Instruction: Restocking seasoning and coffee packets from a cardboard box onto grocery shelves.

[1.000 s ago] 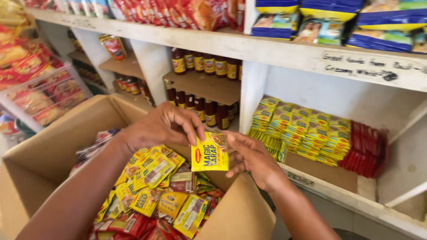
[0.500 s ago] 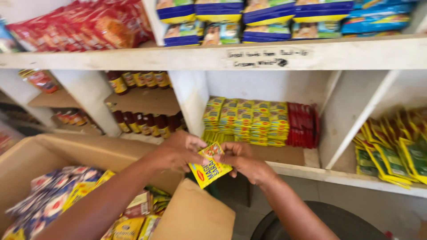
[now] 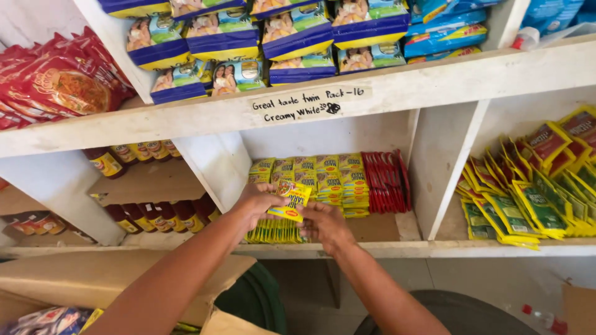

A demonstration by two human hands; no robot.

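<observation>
Both hands hold a small yellow seasoning sachet (image 3: 290, 201) in front of the middle shelf compartment. My left hand (image 3: 257, 203) pinches its left edge, and my right hand (image 3: 324, 224) supports it from below right. Just behind the sachet stand rows of matching yellow sachets (image 3: 310, 180), with a block of red sachets (image 3: 385, 181) to their right. An upright bunch of yellow sachets (image 3: 273, 231) stands on the shelf board under my hands.
A white wooden shelf unit (image 3: 434, 180) fills the view. Blue and yellow packets (image 3: 298, 37) line the top shelf, red noodle packs (image 3: 56, 80) at left, brown sauce bottles (image 3: 155, 214) lower left, green and yellow sachets (image 3: 528, 198) at right. A cardboard box (image 3: 93, 279) sits below left.
My hands have carried the yellow sachet from above the cardboard box up to the middle shelf compartment. The view has swung right and up, so the box now lies at the lower left.
</observation>
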